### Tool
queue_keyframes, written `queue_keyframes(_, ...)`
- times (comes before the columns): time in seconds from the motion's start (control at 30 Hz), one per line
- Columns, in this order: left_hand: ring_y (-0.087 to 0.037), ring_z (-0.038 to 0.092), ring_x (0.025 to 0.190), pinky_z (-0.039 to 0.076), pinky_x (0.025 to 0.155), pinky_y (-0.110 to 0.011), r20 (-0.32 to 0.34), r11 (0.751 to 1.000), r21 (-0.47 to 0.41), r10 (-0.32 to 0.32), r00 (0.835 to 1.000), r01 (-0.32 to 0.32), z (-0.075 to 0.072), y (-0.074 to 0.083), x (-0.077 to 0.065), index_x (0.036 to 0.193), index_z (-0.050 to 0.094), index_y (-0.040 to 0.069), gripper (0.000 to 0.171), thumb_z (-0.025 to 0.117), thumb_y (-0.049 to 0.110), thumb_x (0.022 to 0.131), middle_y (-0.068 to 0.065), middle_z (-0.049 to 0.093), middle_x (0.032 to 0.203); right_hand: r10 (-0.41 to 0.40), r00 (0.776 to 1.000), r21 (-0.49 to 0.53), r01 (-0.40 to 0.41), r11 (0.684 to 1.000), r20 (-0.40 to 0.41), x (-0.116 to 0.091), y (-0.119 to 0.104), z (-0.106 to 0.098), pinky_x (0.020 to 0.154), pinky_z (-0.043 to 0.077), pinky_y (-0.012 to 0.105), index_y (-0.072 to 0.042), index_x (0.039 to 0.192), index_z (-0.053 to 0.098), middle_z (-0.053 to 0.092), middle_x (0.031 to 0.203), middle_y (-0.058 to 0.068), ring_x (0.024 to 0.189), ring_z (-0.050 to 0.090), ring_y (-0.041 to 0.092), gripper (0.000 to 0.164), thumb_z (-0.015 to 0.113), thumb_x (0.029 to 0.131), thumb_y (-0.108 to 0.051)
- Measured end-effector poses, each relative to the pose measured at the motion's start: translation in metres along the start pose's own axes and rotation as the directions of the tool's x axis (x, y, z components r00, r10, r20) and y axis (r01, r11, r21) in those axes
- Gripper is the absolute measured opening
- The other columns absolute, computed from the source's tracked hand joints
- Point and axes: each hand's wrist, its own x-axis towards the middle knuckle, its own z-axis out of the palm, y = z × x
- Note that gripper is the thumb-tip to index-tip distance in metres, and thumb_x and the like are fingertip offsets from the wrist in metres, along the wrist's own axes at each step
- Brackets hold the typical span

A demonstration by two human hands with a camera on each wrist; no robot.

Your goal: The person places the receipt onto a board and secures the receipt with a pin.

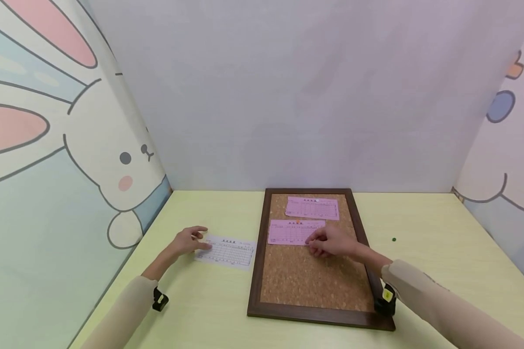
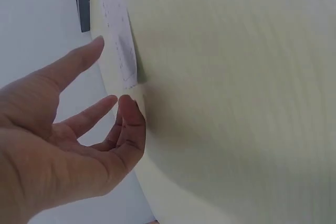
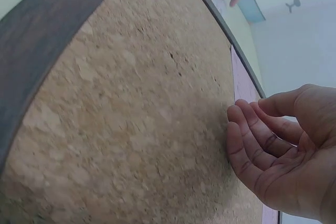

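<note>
On the cork board (image 1: 319, 281) lies a lower pink printed slip (image 1: 284, 232), with an orange pushpin (image 1: 298, 221) at its top edge. My right hand (image 1: 329, 241) pinches this slip near its lower right corner with thumb and forefinger; in the right wrist view, the fingertips (image 3: 258, 104) meet at its edge. Higher on the board is another pink slip (image 1: 312, 208) with a pale pin (image 1: 317, 199) at its top. My left hand (image 1: 188, 241) hovers at the left end of a white printed slip (image 1: 229, 252), its fingers (image 2: 84, 61) spread and loosely bent, gripping nothing.
A dark wooden frame (image 1: 256, 271) borders the cork and stands as a raised edge. One small green pin (image 1: 394, 239) lies on the pale yellow table (image 1: 428, 271), right of the board. A grey wall (image 1: 305, 97) closes off the back, with cartoon-printed side panels (image 1: 87, 194).
</note>
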Motion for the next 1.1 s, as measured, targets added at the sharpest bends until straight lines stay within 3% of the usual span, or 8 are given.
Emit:
queue_keyframes(0.13,-0.023,0.047,0.088,0.038,0.07,-0.029,0.014,0.997,0.067,0.041,0.999,-0.042,0.004,-0.003,0.0,0.126,0.056,0.0,0.065,0.084,0.019,0.07,-0.016,0.055,0.108,0.005,1.0,0.02,-0.006,1.0,0.029,-0.005,-0.003,0.007,0.062,0.055,0.032,0.001,0.101,0.068,0.068,0.083,0.01,0.073,0.064,0.019,0.019,0.057,0.095,-0.013)
queue_keyframes(0.3,-0.022,0.049,0.086,0.04,0.073,-0.031,0.008,0.99,0.112,0.083,0.997,-0.083,0.007,-0.005,0.001,0.118,0.062,0.003,0.057,0.085,0.016,0.068,-0.015,0.057,0.104,-0.016,0.997,0.055,0.012,0.998,0.077,-0.009,-0.005,0.013,0.062,0.054,0.031,0.002,0.102,0.067,0.067,0.083,0.011,0.072,0.063,0.019,0.019,0.056,0.095,-0.013)
queue_keyframes(0.53,-0.021,0.046,0.082,0.037,0.071,-0.03,-0.026,0.994,0.068,0.089,0.996,-0.087,0.008,-0.007,0.001,0.101,0.065,0.005,0.038,0.084,0.012,0.069,-0.01,0.056,0.094,-0.009,0.995,0.06,0.003,0.998,0.095,-0.006,-0.009,0.02,0.063,0.054,0.031,0.0,0.102,0.068,0.067,0.084,0.01,0.074,0.063,0.017,0.021,0.056,0.096,-0.016)
queue_keyframes(0.63,-0.019,0.046,0.081,0.036,0.069,-0.029,-0.017,0.998,0.043,0.054,0.998,-0.054,0.011,-0.008,0.0,0.097,0.063,0.005,0.034,0.083,0.013,0.07,-0.007,0.056,0.09,0.002,0.994,0.071,-0.01,0.997,0.112,-0.007,-0.01,0.022,0.064,0.055,0.032,0.0,0.102,0.067,0.067,0.084,0.01,0.074,0.062,0.017,0.021,0.056,0.096,-0.017)
queue_keyframes(0.83,-0.02,0.05,0.081,0.04,0.066,-0.027,-0.032,0.998,-0.051,-0.041,0.999,0.039,0.011,-0.007,-0.003,0.114,0.057,0.004,0.052,0.083,0.01,0.069,-0.01,0.057,0.093,-0.023,0.992,0.084,0.013,0.996,0.127,-0.009,-0.013,0.024,0.064,0.054,0.035,0.001,0.103,0.067,0.066,0.084,0.012,0.074,0.062,0.02,0.02,0.055,0.096,-0.014)
queue_keyframes(0.97,-0.021,0.051,0.088,0.042,0.071,-0.028,-0.027,0.995,-0.081,-0.056,0.998,0.054,0.007,-0.008,-0.003,0.129,0.049,0.003,0.068,0.083,0.01,0.07,-0.012,0.055,0.102,-0.038,0.992,0.079,0.029,0.996,0.117,-0.006,-0.015,0.025,0.064,0.055,0.036,0.001,0.102,0.067,0.066,0.084,0.011,0.075,0.062,0.021,0.02,0.056,0.096,-0.014)
queue_keyframes(1.1,-0.021,0.054,0.089,0.045,0.073,-0.028,-0.029,0.993,-0.105,-0.063,0.998,0.06,0.01,-0.007,-0.004,0.133,0.045,0.002,0.073,0.082,0.012,0.071,-0.014,0.057,0.105,-0.038,0.991,0.082,0.028,0.996,0.127,-0.005,-0.014,0.024,0.064,0.055,0.035,0.001,0.102,0.067,0.067,0.083,0.011,0.074,0.063,0.02,0.019,0.056,0.095,-0.013)
